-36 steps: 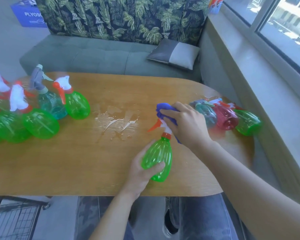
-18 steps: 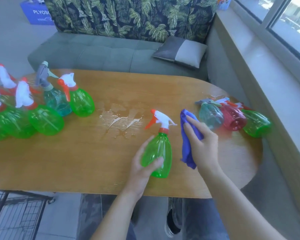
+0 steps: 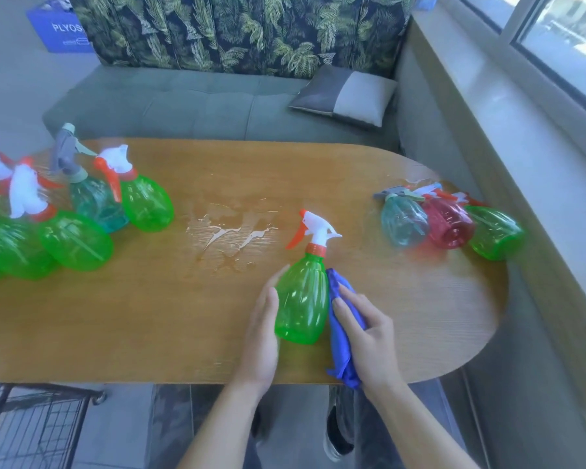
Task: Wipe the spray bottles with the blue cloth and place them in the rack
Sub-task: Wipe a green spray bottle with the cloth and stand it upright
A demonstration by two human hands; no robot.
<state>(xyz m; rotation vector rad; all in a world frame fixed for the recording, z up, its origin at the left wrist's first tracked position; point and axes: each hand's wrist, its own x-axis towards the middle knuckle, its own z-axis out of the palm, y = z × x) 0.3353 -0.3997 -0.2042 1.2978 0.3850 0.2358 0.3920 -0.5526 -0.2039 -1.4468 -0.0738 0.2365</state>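
A green spray bottle (image 3: 301, 299) with a white and orange trigger head stands upright near the front of the wooden table (image 3: 149, 319). My left hand (image 3: 263, 330) holds its left side. My right hand (image 3: 366, 336) grips the blue cloth (image 3: 340, 353) and presses it against the bottle's right side. Several green and teal bottles (image 3: 78, 214) stand grouped at the table's left. A teal bottle (image 3: 403, 220), a red bottle (image 3: 449, 223) and another green bottle (image 3: 494, 231) lie on their sides at the right. A black wire rack (image 3: 41, 431) sits on the floor at lower left.
A puddle of water (image 3: 230, 235) lies on the table's middle. A grey sofa (image 3: 190, 106) with a cushion (image 3: 345, 96) stands behind the table. A window ledge (image 3: 521, 147) runs along the right. A blue box (image 3: 65, 32) sits at far left.
My right hand with the cloth has moved down from the bottle's trigger head to the lower right side of its body. My left hand has kept hold of the bottle.
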